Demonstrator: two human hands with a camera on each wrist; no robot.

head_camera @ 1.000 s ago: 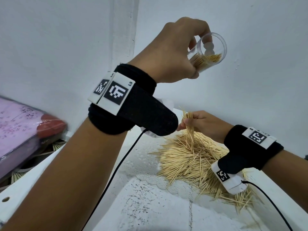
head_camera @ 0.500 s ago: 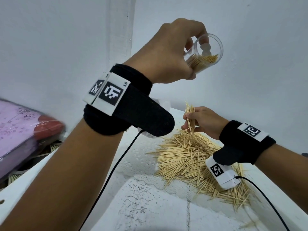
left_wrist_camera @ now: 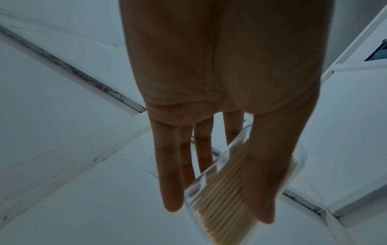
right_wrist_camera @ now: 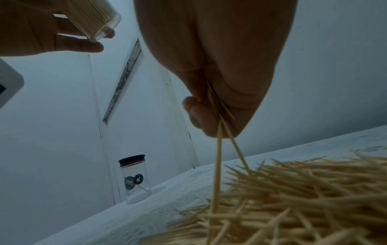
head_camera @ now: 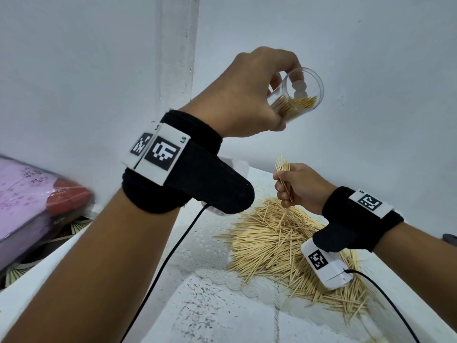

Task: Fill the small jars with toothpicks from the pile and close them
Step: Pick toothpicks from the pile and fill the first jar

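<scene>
The left hand (head_camera: 249,95) was held raised, thumb and fingers curled round a clear jar (head_camera: 300,95) tipped on its side. The jar's long axis ran near horizontal, its open mouth turned to the person's right and toward the camera, and a layer of toothpicks already lay along its lower wall. No lid was on it.

The right hand (head_camera: 298,186) was lower and to the right, just above the pile (head_camera: 284,241) on the white table (head_camera: 222,318). Its fingers were clenched on a bundle of toothpicks (head_camera: 284,179). The bundle stood nearly upright, its upper ends fanned above the fist and a few strays trailing from below down to the pile. The jar mouth therefore lay above the bundle and slightly to its right, well apart from it, with the bundle's axis roughly at right angles to the jar's. In my judgement the bundle must be raised and laid over to match the jar's axis before it will enter, and the loose strays are likely to drop.

A second jar (right_wrist_camera: 135,179) with a dark lid stood upright on the table near the wall, almost empty.

Against the frame one second earlier, the right hand had risen from the pile with its bundle, while the left hand and jar were nearly unchanged
</scene>
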